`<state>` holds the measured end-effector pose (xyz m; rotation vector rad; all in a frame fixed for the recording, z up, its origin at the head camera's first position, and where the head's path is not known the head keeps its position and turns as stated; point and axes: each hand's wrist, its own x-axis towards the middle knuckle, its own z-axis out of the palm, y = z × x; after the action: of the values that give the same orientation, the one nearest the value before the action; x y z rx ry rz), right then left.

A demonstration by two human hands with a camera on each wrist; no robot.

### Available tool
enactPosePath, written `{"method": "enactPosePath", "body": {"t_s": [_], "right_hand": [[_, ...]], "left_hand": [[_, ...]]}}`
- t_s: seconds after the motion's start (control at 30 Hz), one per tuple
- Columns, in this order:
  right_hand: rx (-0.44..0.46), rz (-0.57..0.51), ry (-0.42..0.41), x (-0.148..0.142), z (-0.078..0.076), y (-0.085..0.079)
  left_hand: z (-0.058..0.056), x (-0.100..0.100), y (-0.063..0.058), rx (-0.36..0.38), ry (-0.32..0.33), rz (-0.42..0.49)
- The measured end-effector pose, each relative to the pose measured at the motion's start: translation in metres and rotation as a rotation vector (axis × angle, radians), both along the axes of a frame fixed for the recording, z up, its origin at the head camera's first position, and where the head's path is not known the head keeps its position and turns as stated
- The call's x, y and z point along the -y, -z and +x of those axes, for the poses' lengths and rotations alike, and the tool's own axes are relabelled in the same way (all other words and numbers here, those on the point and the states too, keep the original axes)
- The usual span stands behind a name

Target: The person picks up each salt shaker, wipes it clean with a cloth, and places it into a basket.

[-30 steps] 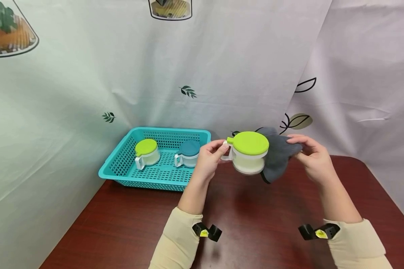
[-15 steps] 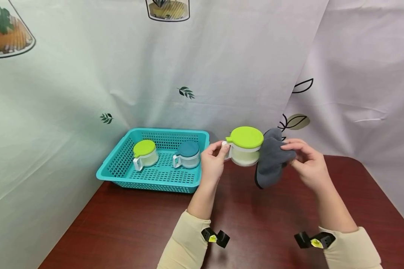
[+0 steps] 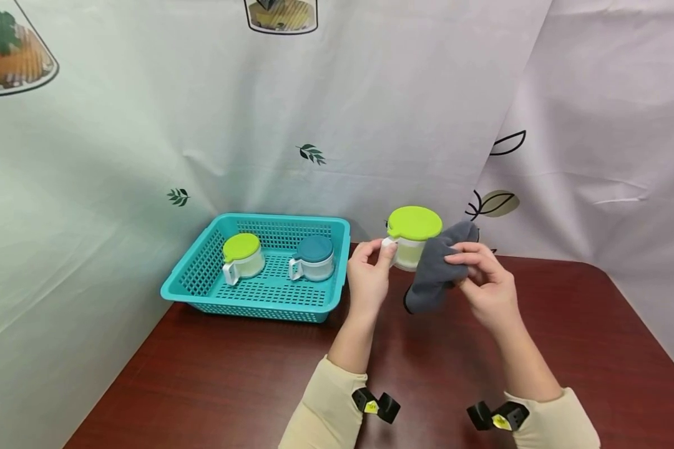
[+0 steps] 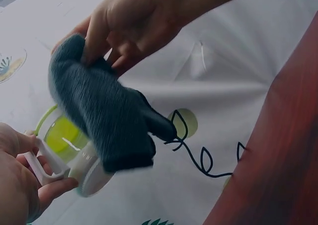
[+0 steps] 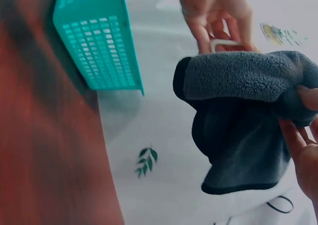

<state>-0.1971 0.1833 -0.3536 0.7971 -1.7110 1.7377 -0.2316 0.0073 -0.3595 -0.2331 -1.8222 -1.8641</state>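
Note:
A clear seasoning jar (image 3: 410,252) with a lime-green lid (image 3: 414,222) is held up above the table. My left hand (image 3: 367,274) grips its white handle (image 4: 48,161), thumb on top. In my right hand (image 3: 488,284) a dark grey cloth (image 3: 438,268) is pinched between thumb and fingers, its lower part hanging down. The cloth overlaps the jar's right side in the head view and covers part of it in the left wrist view. From the right wrist, the cloth (image 5: 238,115) hides nearly all of the jar behind it.
Left of my hands, a turquoise plastic basket (image 3: 247,305) stands on the dark red table (image 3: 230,374). Inside are a green-lidded jar (image 3: 244,257) and a blue-lidded jar (image 3: 313,257). A printed white curtain (image 3: 371,112) hangs behind the table.
My right hand has moved left with the cloth, bringing it over the jar's right side and front. My left hand and the jar's handle have shifted slightly right, and the jar is turned a little.

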Motion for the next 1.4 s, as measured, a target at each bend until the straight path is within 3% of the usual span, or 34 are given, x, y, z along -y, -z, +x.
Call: {"method": "enactPosePath", "body": {"t_s": [0.33,0.6,0.9,1.2,1.33,1.4], "right_hand": [[-0.053,0.079,0.067,0.028,0.002,0.011],[-0.088,0.025,0.190,0.024,0.005,0.000],[-0.120,0.071,0.185,0.034,0.020,-0.006],[-0.080,0.083,0.308,0.012,0.008,-0.011],[-0.033,0.050,0.328,-0.002,-0.008,-0.010],[0.000,0.021,0.294,-0.010,-0.019,-0.008]], "left_hand": [[0.004,-0.008,0.006,-0.086,-0.090,-0.048],[0.013,-0.003,0.012,-0.050,-0.099,-0.016],[0.020,0.000,0.020,-0.027,-0.097,0.009],[0.015,0.020,0.015,0.015,0.014,0.014],[0.008,0.029,0.008,0.030,0.149,0.025],[0.004,0.033,0.005,0.048,0.220,0.024]]}}
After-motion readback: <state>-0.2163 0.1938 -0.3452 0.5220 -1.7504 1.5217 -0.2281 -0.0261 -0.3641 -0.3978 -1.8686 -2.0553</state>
